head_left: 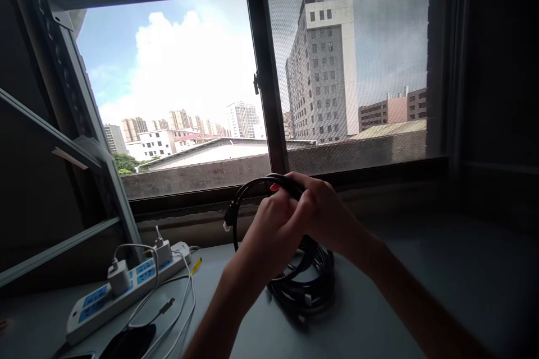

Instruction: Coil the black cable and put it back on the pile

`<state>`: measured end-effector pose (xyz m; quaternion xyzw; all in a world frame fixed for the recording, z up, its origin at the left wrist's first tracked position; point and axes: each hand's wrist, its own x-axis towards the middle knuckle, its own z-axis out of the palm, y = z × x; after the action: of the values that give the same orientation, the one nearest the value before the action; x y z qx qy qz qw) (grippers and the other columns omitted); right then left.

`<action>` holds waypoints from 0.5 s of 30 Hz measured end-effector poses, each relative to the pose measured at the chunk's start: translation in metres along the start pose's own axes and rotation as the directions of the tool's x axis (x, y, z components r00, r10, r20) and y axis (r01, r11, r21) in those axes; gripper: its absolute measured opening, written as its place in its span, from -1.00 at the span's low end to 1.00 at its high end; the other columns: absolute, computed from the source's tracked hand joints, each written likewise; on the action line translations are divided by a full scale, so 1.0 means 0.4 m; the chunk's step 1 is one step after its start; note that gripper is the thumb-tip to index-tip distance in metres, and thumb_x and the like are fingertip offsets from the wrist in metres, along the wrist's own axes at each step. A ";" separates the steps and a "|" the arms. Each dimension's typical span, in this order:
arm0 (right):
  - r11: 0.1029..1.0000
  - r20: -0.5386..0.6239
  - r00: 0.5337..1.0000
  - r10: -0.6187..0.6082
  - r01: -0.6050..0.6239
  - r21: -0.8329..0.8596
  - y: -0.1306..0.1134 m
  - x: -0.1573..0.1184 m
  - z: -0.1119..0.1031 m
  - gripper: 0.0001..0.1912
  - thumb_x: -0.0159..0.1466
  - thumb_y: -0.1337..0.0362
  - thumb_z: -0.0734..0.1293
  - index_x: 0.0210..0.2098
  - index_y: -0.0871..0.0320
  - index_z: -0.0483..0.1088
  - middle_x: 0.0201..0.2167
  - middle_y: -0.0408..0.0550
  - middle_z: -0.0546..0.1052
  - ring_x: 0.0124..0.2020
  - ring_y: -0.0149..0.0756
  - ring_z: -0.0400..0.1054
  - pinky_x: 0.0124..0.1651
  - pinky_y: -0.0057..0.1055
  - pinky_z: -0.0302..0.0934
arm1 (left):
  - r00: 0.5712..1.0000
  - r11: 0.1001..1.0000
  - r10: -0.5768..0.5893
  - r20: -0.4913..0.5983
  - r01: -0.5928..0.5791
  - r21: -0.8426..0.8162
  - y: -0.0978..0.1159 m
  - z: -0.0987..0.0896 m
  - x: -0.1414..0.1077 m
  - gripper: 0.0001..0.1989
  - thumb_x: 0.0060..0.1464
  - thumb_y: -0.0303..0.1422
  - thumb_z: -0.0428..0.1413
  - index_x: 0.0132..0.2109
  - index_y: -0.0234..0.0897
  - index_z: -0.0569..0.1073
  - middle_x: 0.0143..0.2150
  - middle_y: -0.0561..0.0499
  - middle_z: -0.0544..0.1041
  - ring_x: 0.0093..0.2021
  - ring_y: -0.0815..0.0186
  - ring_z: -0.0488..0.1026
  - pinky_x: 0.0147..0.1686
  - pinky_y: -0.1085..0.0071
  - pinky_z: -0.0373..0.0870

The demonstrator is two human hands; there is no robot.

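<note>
A coiled black cable (pixel 241 193) hangs in a loop from my two hands, above the table. My left hand (pixel 280 216) is closed around the coil, and my right hand (pixel 326 210) grips its top right, pressed against the left. Something small and red peeks out between the fingers at the top of the loop. A dark connector with a pale tip (pixel 228 219) dangles at the loop's left side. Beneath my hands, a pile of coiled black cables (pixel 314 291) with pale plug ends lies on the table, partly hidden by my left hand and wrist.
To the left, a white power strip (pixel 135 286) with blue sockets carries two white chargers (pixel 119 277). White charging cables (pixel 191 297) trail over the grey table (pixel 379 325). A dark object (pixel 128 342) lies at the front left. Metal shelf posts (pixel 120 196) and a window (pixel 275 95) stand behind.
</note>
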<state>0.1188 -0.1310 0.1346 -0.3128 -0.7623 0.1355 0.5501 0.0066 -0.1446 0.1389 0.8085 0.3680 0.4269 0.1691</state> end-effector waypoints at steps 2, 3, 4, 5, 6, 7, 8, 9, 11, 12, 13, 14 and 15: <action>1.000 0.006 1.000 0.014 -0.014 -0.005 0.003 0.002 0.003 -0.75 0.10 0.35 0.19 -0.23 0.21 0.38 -0.53 -0.13 0.46 -0.48 -0.43 0.31 -0.46 -0.55 0.18 | 1.000 1.000 -0.022 -0.006 0.022 0.010 0.002 0.000 0.000 -0.64 0.11 -0.14 -0.17 -0.51 -0.29 0.16 -0.53 0.07 0.26 -0.50 0.43 0.18 -0.49 0.47 0.15; 1.000 0.005 1.000 0.028 -0.028 -0.014 0.005 0.002 0.005 -0.74 0.10 0.35 0.19 -0.22 0.21 0.38 -0.54 -0.12 0.46 -0.46 -0.40 0.32 -0.45 -0.53 0.19 | 0.999 0.999 -0.035 -0.005 0.035 0.015 0.003 0.001 0.001 -0.64 0.11 -0.13 -0.17 -0.51 -0.29 0.18 -0.55 0.08 0.26 -0.51 0.43 0.18 -0.50 0.47 0.14; 0.999 -0.001 0.999 0.046 -0.046 -0.026 0.008 0.002 0.006 -0.72 0.10 0.34 0.19 -0.20 0.21 0.37 -0.54 -0.10 0.46 -0.43 -0.36 0.33 -0.44 -0.51 0.20 | 0.999 0.999 -0.045 0.001 0.045 0.020 0.003 0.001 0.002 -0.64 0.11 -0.13 -0.18 -0.50 -0.29 0.18 -0.56 0.08 0.25 -0.53 0.43 0.18 -0.52 0.47 0.13; 0.997 -0.006 0.998 0.062 -0.062 -0.041 0.011 0.002 0.007 -0.71 0.10 0.34 0.19 -0.18 0.21 0.36 -0.54 -0.09 0.46 -0.42 -0.33 0.34 -0.44 -0.50 0.20 | 0.998 0.998 -0.055 0.008 0.055 0.026 0.003 0.002 0.002 -0.64 0.11 -0.13 -0.19 -0.50 -0.29 0.19 -0.58 0.09 0.25 -0.54 0.42 0.18 -0.53 0.47 0.13; 0.995 -0.002 0.997 0.075 -0.075 -0.058 0.015 0.002 0.007 -0.69 0.10 0.34 0.19 -0.16 0.21 0.35 -0.55 -0.08 0.46 -0.41 -0.32 0.34 -0.45 -0.49 0.20 | 0.998 0.997 -0.064 0.014 0.064 0.035 0.003 0.003 0.003 -0.64 0.11 -0.13 -0.20 -0.50 -0.29 0.20 -0.60 0.09 0.25 -0.55 0.42 0.19 -0.55 0.46 0.12; 0.994 0.011 0.996 0.086 -0.085 -0.075 0.020 0.001 0.007 -0.69 0.09 0.34 0.19 -0.16 0.21 0.35 -0.55 -0.08 0.46 -0.41 -0.31 0.34 -0.46 -0.49 0.19 | 0.997 0.996 -0.073 0.018 0.072 0.048 0.002 0.004 0.003 -0.63 0.11 -0.14 -0.21 -0.50 -0.28 0.20 -0.62 0.09 0.25 -0.56 0.41 0.20 -0.56 0.46 0.11; 0.992 0.037 0.995 0.095 -0.091 -0.091 0.024 0.000 0.006 -0.70 0.08 0.35 0.20 -0.18 0.21 0.35 -0.56 -0.08 0.46 -0.43 -0.32 0.34 -0.47 -0.50 0.18 | 0.996 0.995 -0.083 0.019 0.081 0.066 0.000 0.006 0.003 -0.63 0.12 -0.15 -0.22 -0.52 -0.28 0.21 -0.63 0.09 0.25 -0.58 0.41 0.20 -0.56 0.46 0.10; 0.989 0.072 0.992 0.103 -0.095 -0.110 0.029 -0.002 0.004 -0.72 0.08 0.36 0.20 -0.20 0.21 0.36 -0.56 -0.09 0.46 -0.45 -0.34 0.33 -0.48 -0.51 0.17 | 0.995 0.991 -0.095 0.022 0.093 0.092 -0.002 0.008 0.002 -0.62 0.12 -0.17 -0.23 -0.55 -0.28 0.20 -0.65 0.09 0.24 -0.59 0.41 0.20 -0.57 0.45 0.09; 0.983 0.154 0.981 0.115 -0.090 -0.159 0.038 -0.004 0.000 -0.76 0.07 0.38 0.19 -0.27 0.21 0.36 -0.56 -0.09 0.46 -0.50 -0.37 0.32 -0.50 -0.53 0.14 | 0.990 0.980 -0.132 0.040 0.124 0.158 -0.007 0.013 0.001 -0.59 0.11 -0.21 -0.24 -0.62 -0.28 0.17 -0.69 0.08 0.22 -0.62 0.40 0.20 -0.58 0.45 0.06; 0.979 0.191 0.975 0.117 -0.081 -0.186 0.041 -0.004 -0.002 -0.79 0.06 0.39 0.19 -0.30 0.21 0.37 -0.56 -0.09 0.46 -0.52 -0.39 0.31 -0.51 -0.54 0.13 | 0.987 0.972 -0.153 0.050 0.141 0.190 -0.009 0.015 0.000 -0.58 0.11 -0.23 -0.24 -0.65 -0.27 0.15 -0.71 0.07 0.22 -0.63 0.40 0.20 -0.59 0.44 0.05; 0.975 0.224 0.968 0.116 -0.068 -0.211 0.043 -0.005 -0.003 -0.82 0.05 0.39 0.20 -0.35 0.21 0.37 -0.56 -0.09 0.46 -0.53 -0.40 0.30 -0.51 -0.54 0.12 | 0.983 0.963 -0.176 0.056 0.160 0.218 -0.011 0.017 0.000 -0.58 0.10 -0.25 -0.24 -0.67 -0.27 0.14 -0.72 0.06 0.21 -0.64 0.40 0.19 -0.59 0.44 0.04; 0.972 0.249 0.962 0.112 -0.054 -0.228 0.044 -0.004 -0.004 -0.85 0.05 0.39 0.20 -0.40 0.21 0.37 -0.57 -0.09 0.45 -0.54 -0.40 0.29 -0.51 -0.53 0.12 | 0.979 0.956 -0.196 0.056 0.178 0.235 -0.012 0.018 0.000 -0.58 0.09 -0.26 -0.23 -0.69 -0.27 0.13 -0.73 0.06 0.22 -0.65 0.40 0.20 -0.60 0.44 0.04; 0.971 0.261 0.959 0.108 -0.047 -0.233 0.044 -0.003 -0.004 -0.87 0.04 0.40 0.20 -0.44 0.21 0.37 -0.59 -0.09 0.45 -0.55 -0.40 0.29 -0.51 -0.53 0.12 | 0.977 0.953 -0.207 0.053 0.189 0.237 -0.011 0.019 0.001 -0.58 0.09 -0.26 -0.23 -0.69 -0.27 0.14 -0.73 0.05 0.23 -0.65 0.40 0.20 -0.60 0.44 0.04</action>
<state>0.1263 -0.1186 0.1247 -0.3811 -0.8280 0.1118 0.3958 0.0108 -0.1410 0.1320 0.7976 0.4873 0.3309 0.1301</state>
